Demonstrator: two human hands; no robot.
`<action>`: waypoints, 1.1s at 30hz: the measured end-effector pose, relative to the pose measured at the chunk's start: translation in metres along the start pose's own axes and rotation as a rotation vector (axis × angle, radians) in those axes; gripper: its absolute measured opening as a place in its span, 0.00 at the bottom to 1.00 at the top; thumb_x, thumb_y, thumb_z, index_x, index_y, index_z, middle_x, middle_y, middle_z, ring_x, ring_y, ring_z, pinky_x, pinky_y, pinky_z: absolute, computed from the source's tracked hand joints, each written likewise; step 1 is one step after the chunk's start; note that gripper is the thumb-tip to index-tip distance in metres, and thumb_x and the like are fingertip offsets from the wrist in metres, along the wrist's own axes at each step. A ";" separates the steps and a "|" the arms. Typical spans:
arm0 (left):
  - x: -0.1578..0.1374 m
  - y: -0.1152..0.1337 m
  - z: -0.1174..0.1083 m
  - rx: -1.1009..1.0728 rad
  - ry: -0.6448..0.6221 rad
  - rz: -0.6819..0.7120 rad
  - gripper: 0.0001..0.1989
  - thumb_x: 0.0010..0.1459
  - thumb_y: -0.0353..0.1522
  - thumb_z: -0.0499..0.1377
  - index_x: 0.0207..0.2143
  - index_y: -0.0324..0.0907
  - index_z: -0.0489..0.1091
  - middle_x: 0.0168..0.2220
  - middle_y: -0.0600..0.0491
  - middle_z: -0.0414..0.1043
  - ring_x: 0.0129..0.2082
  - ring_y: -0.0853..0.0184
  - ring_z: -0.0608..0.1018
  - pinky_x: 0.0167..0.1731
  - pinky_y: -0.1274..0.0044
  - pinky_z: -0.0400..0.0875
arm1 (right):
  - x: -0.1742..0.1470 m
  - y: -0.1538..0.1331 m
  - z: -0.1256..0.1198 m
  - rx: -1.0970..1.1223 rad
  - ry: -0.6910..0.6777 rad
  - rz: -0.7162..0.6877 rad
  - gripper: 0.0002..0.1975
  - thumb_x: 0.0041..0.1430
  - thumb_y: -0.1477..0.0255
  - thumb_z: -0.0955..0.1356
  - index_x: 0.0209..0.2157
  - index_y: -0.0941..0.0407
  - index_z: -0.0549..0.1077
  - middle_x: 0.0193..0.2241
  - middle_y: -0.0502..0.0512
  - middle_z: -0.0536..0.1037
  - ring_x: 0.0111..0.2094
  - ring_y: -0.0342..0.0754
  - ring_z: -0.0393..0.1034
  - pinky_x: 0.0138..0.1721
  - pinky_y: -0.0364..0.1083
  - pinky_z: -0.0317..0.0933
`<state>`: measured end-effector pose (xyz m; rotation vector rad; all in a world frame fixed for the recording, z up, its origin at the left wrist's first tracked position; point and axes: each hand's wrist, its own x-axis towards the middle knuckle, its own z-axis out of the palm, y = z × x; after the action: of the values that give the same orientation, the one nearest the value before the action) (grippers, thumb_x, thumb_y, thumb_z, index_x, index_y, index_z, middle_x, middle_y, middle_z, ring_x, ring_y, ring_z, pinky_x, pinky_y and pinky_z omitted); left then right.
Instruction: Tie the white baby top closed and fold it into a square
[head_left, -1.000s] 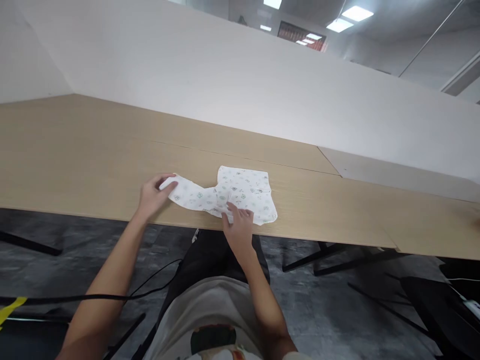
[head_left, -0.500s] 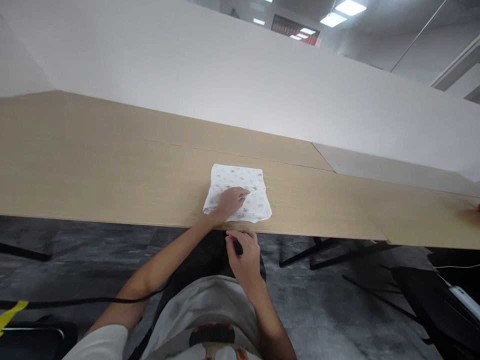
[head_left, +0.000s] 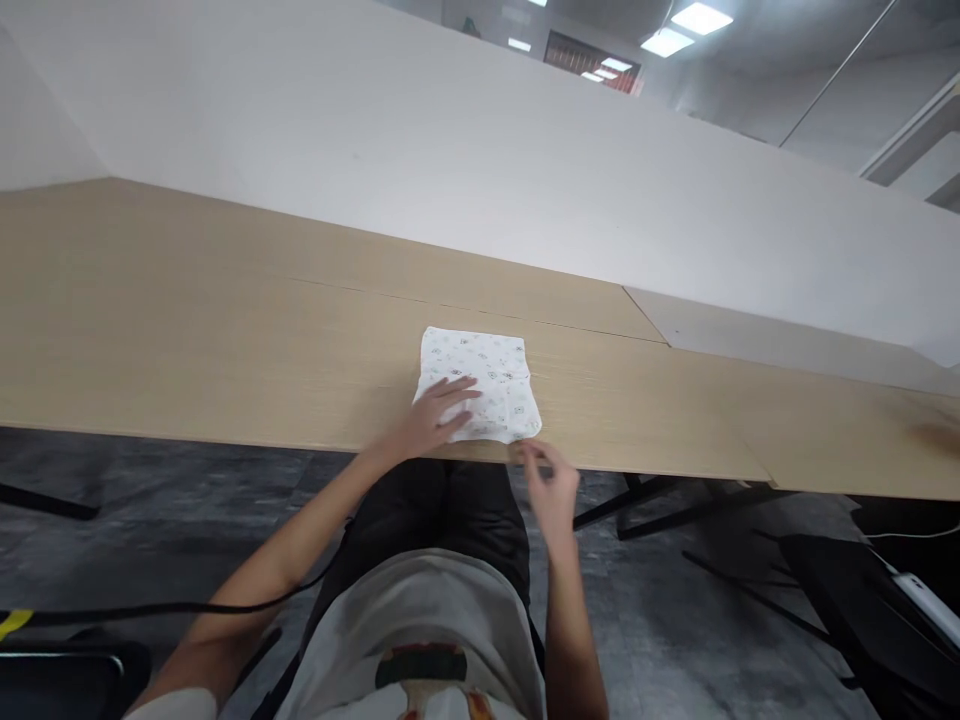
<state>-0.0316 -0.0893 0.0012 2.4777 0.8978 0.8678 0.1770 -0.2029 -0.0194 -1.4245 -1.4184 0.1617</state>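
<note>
A white cloth (head_left: 487, 352) with a small scattered print lies spread near the front edge of the table, roughly square, with faint creases. My left hand (head_left: 433, 415) rests on its near left part, fingers stretched out and apart. At the cloth's near right corner, my right hand (head_left: 553, 490) has thumb and forefinger pinched together on the edge, slightly blurred. The hand itself hangs just in front of the table edge.
The long wooden table (head_left: 225, 340) runs across the view, with a white partition (head_left: 375, 150) behind it. A black chair (head_left: 847, 600) with a white power strip (head_left: 928, 605) stands at right. A black cable (head_left: 165, 606) crosses at left.
My left hand has opened from a pinch and flattened on the cloth, shifting left and nearer. My right hand has moved right to the cloth's near right corner.
</note>
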 end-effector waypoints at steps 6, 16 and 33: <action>-0.061 -0.043 -0.041 -0.037 0.052 -0.110 0.21 0.61 0.44 0.51 0.49 0.44 0.72 0.54 0.49 0.69 0.55 0.59 0.70 0.57 0.67 0.63 | 0.043 0.058 -0.023 -0.154 -0.167 -0.187 0.16 0.60 0.73 0.62 0.46 0.56 0.75 0.45 0.60 0.77 0.47 0.53 0.71 0.50 0.53 0.64; -0.044 -0.038 -0.034 0.186 -0.031 -0.013 0.18 0.63 0.39 0.47 0.41 0.45 0.75 0.44 0.49 0.76 0.44 0.59 0.76 0.49 0.65 0.68 | 0.053 0.059 -0.019 -0.113 -0.320 -0.196 0.11 0.57 0.76 0.65 0.38 0.55 0.79 0.45 0.61 0.75 0.48 0.53 0.69 0.50 0.55 0.63; 0.026 -0.063 -0.071 0.125 0.219 -0.212 0.20 0.63 0.37 0.41 0.47 0.40 0.66 0.47 0.46 0.72 0.47 0.61 0.72 0.50 0.69 0.65 | 0.171 0.036 0.008 0.265 -0.449 0.347 0.13 0.47 0.75 0.70 0.37 0.62 0.75 0.22 0.52 0.74 0.25 0.42 0.68 0.29 0.41 0.63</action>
<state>-0.0905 -0.0175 0.0325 2.3636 1.2998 1.0504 0.2421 -0.0547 0.0458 -1.4534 -1.4215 0.9057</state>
